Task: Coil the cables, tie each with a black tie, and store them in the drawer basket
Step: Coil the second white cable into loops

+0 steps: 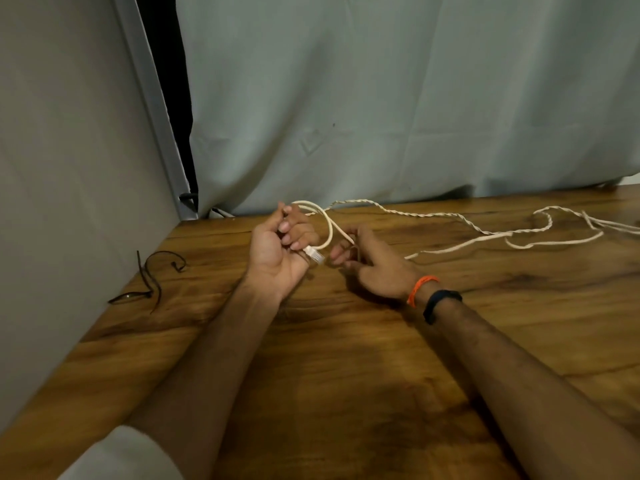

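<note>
Nearest, two bare forearms reaching forward over the wooden tabletop [346, 393], an orange thread and a dark band on the right wrist. Left hand [277, 252] palm-up, fingers [294, 233] curled, clamped on the cable [450, 216] close to its plug [314, 254], one small loop arching over the knuckles. Right hand [372, 265] just beside, palm down, fingers bent, seemingly pinching the cable where the loop comes down; exact contact hard to tell. Beyond, the rest of the white cable trailing right across the tabletop in loose bends, partly twisted on itself. Probably light, limp and springy: likely to uncoil if released, so best held at the plug end and fed loop by loop, untwisting on the way. Off to the left, black ties [152, 278] lying by the wall, untouched. Farthest, a grey curtain [381, 98]. No drawer basket in view.
</note>
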